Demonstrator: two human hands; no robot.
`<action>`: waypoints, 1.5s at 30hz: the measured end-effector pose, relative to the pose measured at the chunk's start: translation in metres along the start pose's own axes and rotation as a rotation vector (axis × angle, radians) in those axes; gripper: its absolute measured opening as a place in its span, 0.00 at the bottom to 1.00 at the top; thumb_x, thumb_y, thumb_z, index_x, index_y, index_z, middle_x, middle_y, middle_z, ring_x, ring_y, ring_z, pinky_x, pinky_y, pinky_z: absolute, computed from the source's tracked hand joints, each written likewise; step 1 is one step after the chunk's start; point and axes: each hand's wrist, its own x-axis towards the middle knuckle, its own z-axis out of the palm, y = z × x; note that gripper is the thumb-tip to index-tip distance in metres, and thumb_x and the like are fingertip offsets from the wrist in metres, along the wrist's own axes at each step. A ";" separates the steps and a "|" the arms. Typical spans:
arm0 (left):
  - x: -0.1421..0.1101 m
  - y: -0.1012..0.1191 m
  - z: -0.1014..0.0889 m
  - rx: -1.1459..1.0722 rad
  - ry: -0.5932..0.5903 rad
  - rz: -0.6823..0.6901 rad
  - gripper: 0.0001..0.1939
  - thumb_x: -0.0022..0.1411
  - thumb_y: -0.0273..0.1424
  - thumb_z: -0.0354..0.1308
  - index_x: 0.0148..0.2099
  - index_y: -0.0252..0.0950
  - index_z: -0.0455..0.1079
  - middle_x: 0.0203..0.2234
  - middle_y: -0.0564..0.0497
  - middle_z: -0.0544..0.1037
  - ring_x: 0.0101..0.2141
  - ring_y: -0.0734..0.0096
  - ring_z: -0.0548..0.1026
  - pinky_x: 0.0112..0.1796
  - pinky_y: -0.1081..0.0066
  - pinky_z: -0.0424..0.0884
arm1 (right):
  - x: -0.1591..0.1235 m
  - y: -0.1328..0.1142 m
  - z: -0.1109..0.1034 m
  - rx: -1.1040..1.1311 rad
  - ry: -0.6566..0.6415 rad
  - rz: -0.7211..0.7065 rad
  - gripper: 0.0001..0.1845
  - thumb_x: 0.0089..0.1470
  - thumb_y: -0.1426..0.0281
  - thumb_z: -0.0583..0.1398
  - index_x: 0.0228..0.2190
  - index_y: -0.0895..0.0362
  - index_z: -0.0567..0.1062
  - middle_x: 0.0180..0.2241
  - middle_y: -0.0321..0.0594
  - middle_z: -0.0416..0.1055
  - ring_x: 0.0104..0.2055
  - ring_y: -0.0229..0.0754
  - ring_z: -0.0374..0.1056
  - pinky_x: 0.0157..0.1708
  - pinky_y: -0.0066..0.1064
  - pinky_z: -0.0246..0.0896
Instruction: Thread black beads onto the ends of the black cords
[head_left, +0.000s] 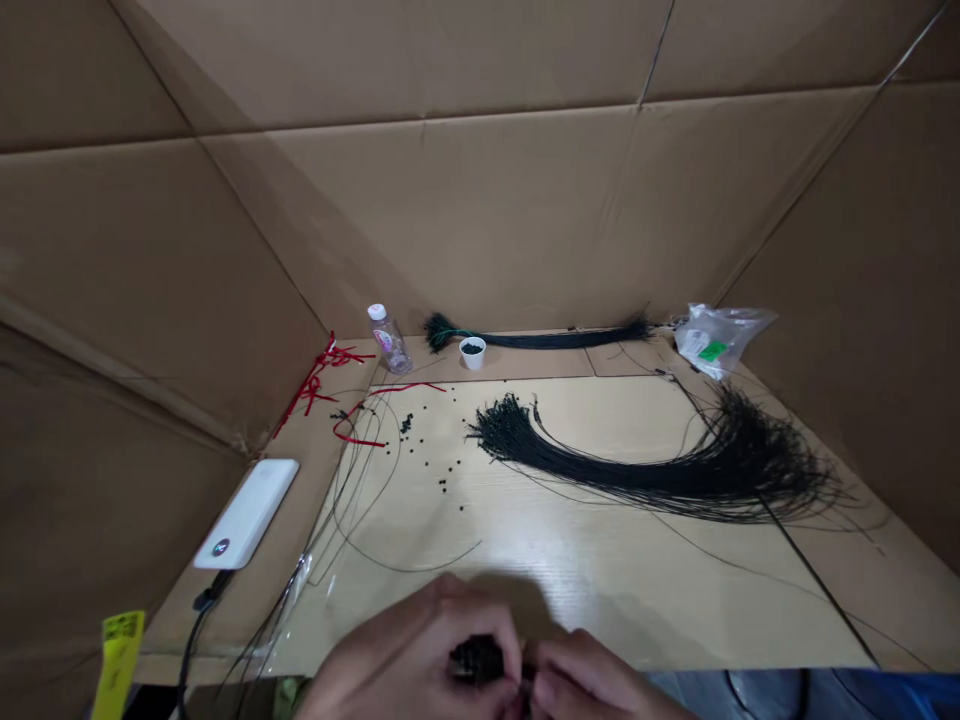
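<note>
Holding a dark piece (477, 660), your left hand (409, 650) meets your right hand (585, 680), whose grip cannot be told, nearer you than the white cup (472, 358). Right of the cup, bundled strands (645, 482) seem done; left, loose beads (406, 424) suggest more remains.

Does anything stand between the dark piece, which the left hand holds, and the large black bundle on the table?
Only the hands themselves: the left hand curls around the dark piece, with the right hand close against its fingertips. Beyond them, nothing visible stands before the large black bundle on the tabletop.
</note>
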 end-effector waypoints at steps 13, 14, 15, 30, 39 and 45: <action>0.101 -0.023 -0.034 -0.192 -0.054 0.256 0.07 0.59 0.21 0.69 0.41 0.33 0.86 0.32 0.48 0.87 0.31 0.70 0.82 0.37 0.75 0.75 | 0.007 0.032 -0.032 0.372 0.316 0.071 0.40 0.59 0.28 0.63 0.29 0.53 0.68 0.24 0.26 0.53 0.25 0.34 0.43 0.24 0.31 0.35; 0.111 -0.023 -0.039 -0.157 -0.076 0.269 0.08 0.61 0.23 0.70 0.43 0.34 0.86 0.34 0.48 0.88 0.33 0.69 0.83 0.39 0.75 0.77 | 0.004 0.032 -0.036 0.418 0.344 0.062 0.40 0.58 0.29 0.65 0.28 0.53 0.66 0.23 0.25 0.51 0.24 0.34 0.42 0.24 0.31 0.34; 0.122 -0.024 -0.045 -0.098 -0.082 0.287 0.08 0.63 0.25 0.70 0.45 0.34 0.86 0.36 0.48 0.89 0.35 0.68 0.85 0.40 0.74 0.78 | 0.002 0.032 -0.039 0.464 0.368 0.054 0.40 0.57 0.30 0.66 0.27 0.52 0.65 0.22 0.24 0.50 0.24 0.34 0.41 0.23 0.31 0.32; 0.281 -0.089 -0.111 0.830 -0.066 0.416 0.07 0.67 0.21 0.67 0.40 0.38 0.82 0.41 0.46 0.84 0.50 0.54 0.76 0.52 0.61 0.66 | -0.006 0.017 -0.068 0.740 0.587 -0.147 0.34 0.57 0.42 0.75 0.26 0.54 0.69 0.22 0.22 0.45 0.23 0.32 0.36 0.21 0.28 0.31; 0.278 -0.082 -0.106 0.948 -0.054 0.438 0.06 0.73 0.23 0.62 0.39 0.36 0.75 0.38 0.42 0.81 0.48 0.54 0.75 0.51 0.61 0.64 | -0.011 0.001 -0.077 0.775 0.608 -0.173 0.32 0.57 0.45 0.77 0.26 0.56 0.72 0.21 0.22 0.46 0.23 0.32 0.35 0.22 0.27 0.32; 0.262 -0.061 -0.110 0.787 0.040 0.431 0.04 0.72 0.24 0.62 0.41 0.36 0.74 0.38 0.45 0.80 0.44 0.55 0.76 0.51 0.60 0.66 | -0.012 -0.012 -0.086 0.724 0.698 -0.190 0.32 0.56 0.44 0.77 0.27 0.56 0.74 0.22 0.23 0.48 0.24 0.33 0.34 0.23 0.28 0.33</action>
